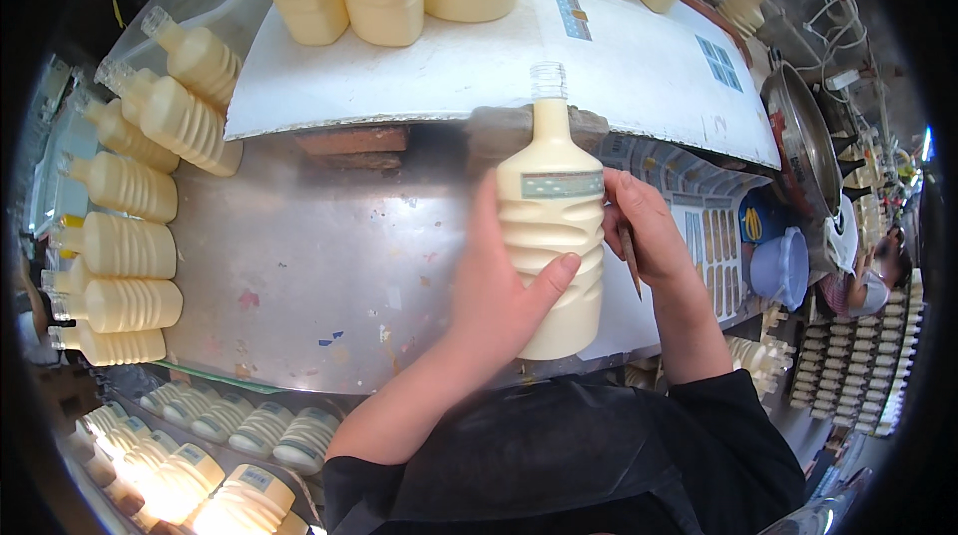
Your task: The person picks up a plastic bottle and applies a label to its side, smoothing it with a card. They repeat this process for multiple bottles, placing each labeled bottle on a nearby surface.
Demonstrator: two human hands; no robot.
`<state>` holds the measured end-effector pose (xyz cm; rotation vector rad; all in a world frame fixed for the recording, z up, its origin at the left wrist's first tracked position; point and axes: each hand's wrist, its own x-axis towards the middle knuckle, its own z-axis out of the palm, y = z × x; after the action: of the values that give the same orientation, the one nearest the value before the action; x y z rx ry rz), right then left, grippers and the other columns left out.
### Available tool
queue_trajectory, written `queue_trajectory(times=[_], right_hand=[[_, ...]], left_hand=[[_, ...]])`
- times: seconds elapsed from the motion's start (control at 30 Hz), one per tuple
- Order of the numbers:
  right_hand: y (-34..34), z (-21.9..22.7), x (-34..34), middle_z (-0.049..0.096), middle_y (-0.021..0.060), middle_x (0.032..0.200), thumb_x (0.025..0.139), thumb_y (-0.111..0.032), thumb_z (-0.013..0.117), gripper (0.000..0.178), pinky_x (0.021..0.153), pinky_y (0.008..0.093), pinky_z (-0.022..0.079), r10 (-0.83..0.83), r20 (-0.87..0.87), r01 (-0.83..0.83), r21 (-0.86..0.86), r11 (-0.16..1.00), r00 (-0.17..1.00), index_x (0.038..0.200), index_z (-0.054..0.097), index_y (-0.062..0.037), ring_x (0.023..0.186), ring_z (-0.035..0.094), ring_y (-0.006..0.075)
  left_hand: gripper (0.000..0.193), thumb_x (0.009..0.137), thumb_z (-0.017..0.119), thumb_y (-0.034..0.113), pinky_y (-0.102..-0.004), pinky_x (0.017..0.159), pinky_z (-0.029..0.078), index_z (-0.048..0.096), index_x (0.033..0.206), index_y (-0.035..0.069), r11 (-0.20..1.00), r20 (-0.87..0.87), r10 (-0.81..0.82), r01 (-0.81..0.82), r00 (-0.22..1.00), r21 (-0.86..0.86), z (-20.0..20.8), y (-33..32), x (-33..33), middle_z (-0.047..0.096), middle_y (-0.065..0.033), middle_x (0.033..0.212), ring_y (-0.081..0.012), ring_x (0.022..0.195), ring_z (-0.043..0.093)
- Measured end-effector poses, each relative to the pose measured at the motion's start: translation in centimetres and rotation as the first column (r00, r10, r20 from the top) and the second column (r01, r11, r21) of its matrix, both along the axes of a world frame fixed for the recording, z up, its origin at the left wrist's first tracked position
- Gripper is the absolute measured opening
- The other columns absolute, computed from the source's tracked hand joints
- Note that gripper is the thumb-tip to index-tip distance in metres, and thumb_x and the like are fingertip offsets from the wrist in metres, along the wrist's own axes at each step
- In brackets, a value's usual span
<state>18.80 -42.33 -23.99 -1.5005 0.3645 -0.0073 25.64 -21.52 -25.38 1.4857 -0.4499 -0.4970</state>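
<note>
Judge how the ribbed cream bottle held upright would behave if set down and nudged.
The bottle looks full nearly to its clear neck, so probably heavy for its size. Tall with no cap, it might tip and spill. The ribs under the left hand likely aid grip. On its side, like the bottles at left, it could roll.

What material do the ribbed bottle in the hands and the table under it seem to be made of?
The ribbed bottle looks like clear plastic: its uncapped neck is see-through above the cream filling. The table appears to be bare sheet metal, grey with a dull sheen and paint flecks.
</note>
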Motion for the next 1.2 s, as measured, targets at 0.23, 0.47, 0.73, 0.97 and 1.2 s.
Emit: queue_trajectory(times=[0.23, 0.47, 0.73, 0.97, 1.2], right_hand=[[1.7, 2.1, 0.2, 0.068, 0.0024, 0.105, 0.111, -0.029, 0.049, 0.038, 0.088, 0.0236, 0.047, -0.064, 0.008, 0.064, -0.160, 0.985, 0.998, 0.129, 0.061, 0.0013, 0.100, 0.059, 0.0076], [0.6, 2.3, 0.6, 0.063, -0.0005, 0.097, 0.106, -0.022, 0.059, 0.036, 0.083, 0.0209, 0.046, -0.063, 0.040, 0.065, -0.056, 0.996, 0.997, 0.133, 0.056, 0.0003, 0.093, 0.057, 0.0035], [0.5, 1.7, 1.8, 0.062, -0.0018, 0.090, 0.101, -0.024, 0.067, 0.031, 0.071, 0.0190, 0.043, -0.071, 0.003, 0.071, -0.049, 0.996, 0.997, 0.122, 0.060, -0.0024, 0.082, 0.055, 0.0019], [0.1, 1.2, 1.9, 0.063, -0.0019, 0.094, 0.107, -0.023, 0.057, 0.030, 0.072, 0.0183, 0.046, -0.037, 0.007, 0.038, -0.088, 0.995, 0.999, 0.129, 0.057, -0.0029, 0.083, 0.056, 0.0022], [-0.1, 1.6, 1.5, 0.062, -0.0020, 0.100, 0.107, -0.020, 0.054, 0.031, 0.073, 0.0186, 0.044, 0.003, 0.059, -0.002, -0.013, 1.000, 0.998, 0.133, 0.057, -0.0047, 0.085, 0.053, 0.0017]], left_hand=[[0.100, 0.086, 0.077, 0.018, -0.0437, 0.116, 0.041, 0.014, 0.161, -0.003, 0.991, -0.124, -0.041, 0.025, 0.991, -0.129, -1.2, -0.2, 0.1, 0.046, -0.0246, 0.150, -0.0331, 0.138, 0.050], [0.075, 0.095, 0.071, 0.020, -0.0392, 0.113, 0.043, 0.033, 0.156, 0.002, 0.984, -0.103, 0.140, -0.150, 0.985, -0.093, -0.9, 0.0, 0.8, 0.049, -0.0186, 0.147, -0.0263, 0.131, 0.054], [0.029, 0.102, 0.064, 0.012, -0.0310, 0.103, 0.046, 0.058, 0.129, 0.002, 0.930, -0.415, 0.192, -0.300, 0.889, -0.212, 0.6, -1.3, 2.2, 0.063, -0.0063, 0.123, -0.0148, 0.114, 0.058], [0.042, 0.102, 0.059, 0.011, -0.0340, 0.109, 0.043, 0.046, 0.141, 0.002, 0.938, -0.394, 0.173, -0.273, 0.903, -0.215, 0.2, -1.4, 2.2, 0.054, -0.0122, 0.135, -0.0186, 0.124, 0.053], [0.065, 0.100, 0.059, 0.016, -0.0405, 0.118, 0.033, 0.026, 0.154, 0.003, 0.986, -0.136, 0.114, -0.129, 0.984, -0.109, -0.3, -1.4, 1.1, 0.037, -0.0193, 0.150, -0.0264, 0.139, 0.040]])
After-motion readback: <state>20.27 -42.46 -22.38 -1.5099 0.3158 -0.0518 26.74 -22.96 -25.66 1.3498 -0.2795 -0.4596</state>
